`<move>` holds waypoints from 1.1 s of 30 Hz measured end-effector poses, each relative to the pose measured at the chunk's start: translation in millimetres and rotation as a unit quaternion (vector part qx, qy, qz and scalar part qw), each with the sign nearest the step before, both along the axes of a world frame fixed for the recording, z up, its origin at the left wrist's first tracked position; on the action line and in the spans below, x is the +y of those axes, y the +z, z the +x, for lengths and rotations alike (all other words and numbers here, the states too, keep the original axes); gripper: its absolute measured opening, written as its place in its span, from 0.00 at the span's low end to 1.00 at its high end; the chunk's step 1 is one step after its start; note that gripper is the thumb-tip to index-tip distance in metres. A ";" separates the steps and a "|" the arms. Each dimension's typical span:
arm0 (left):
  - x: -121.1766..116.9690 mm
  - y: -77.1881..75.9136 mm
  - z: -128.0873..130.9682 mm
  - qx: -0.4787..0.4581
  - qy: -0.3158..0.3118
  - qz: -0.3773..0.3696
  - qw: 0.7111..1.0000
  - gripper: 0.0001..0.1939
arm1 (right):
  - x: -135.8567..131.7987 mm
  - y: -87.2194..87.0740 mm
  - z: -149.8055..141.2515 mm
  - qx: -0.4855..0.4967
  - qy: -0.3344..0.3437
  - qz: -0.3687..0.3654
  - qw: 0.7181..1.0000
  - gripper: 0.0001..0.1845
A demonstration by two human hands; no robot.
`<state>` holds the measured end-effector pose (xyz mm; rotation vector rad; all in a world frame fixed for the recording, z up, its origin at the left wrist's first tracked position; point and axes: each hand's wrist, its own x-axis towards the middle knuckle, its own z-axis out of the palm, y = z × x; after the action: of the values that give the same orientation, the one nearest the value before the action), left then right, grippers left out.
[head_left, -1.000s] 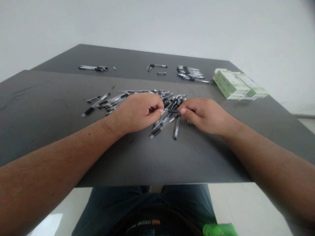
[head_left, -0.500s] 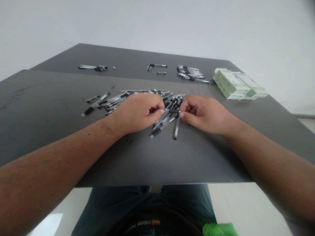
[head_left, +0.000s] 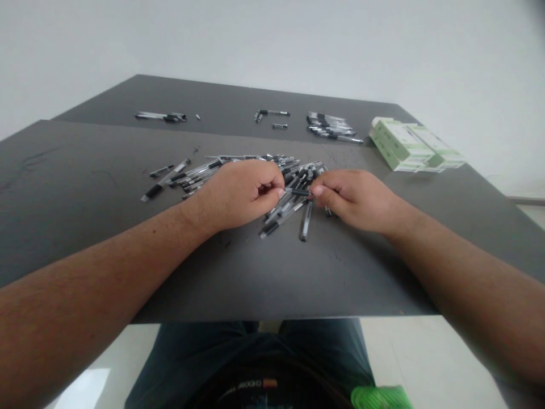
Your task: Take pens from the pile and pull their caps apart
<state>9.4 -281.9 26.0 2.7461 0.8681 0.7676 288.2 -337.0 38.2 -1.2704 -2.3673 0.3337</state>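
Note:
My left hand [head_left: 240,193] and my right hand [head_left: 353,199] meet over a pile of clear pens with black grips [head_left: 255,176] on the dark grey table [head_left: 85,187]. Between them they pinch one pen [head_left: 298,192], held level: the left fingers are closed on its left end, the right thumb and fingertips on its right end. Most of that pen is hidden inside the left fist. Both forearms rest low over the table's near edge.
Green and white boxes [head_left: 411,146] are stacked at the far right. A neat row of pens [head_left: 330,126] lies at the back, with loose pen parts [head_left: 272,118] and a small bundle of pens [head_left: 160,117] further left. My lap shows below the table's near edge.
The right fingers have shifted slightly on the pen's end, first curling up, then lowering again. The left hand and the pile have stayed put.

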 end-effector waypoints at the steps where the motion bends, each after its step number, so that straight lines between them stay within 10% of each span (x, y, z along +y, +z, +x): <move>1: -0.1 0.1 0.1 -0.001 0.000 0.000 1.000 0.10 | 0.1 -0.6 0.2 0.008 -0.006 -0.006 1.000 0.16; 33: 0.8 0.3 0.0 -0.002 -0.006 0.000 1.000 0.10 | 1.1 -4.2 0.8 0.014 -0.011 -0.008 1.000 0.14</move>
<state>9.4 -281.0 26.3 2.7471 0.8498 0.7700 289.0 -335.8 34.0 -1.2905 -2.3304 0.3618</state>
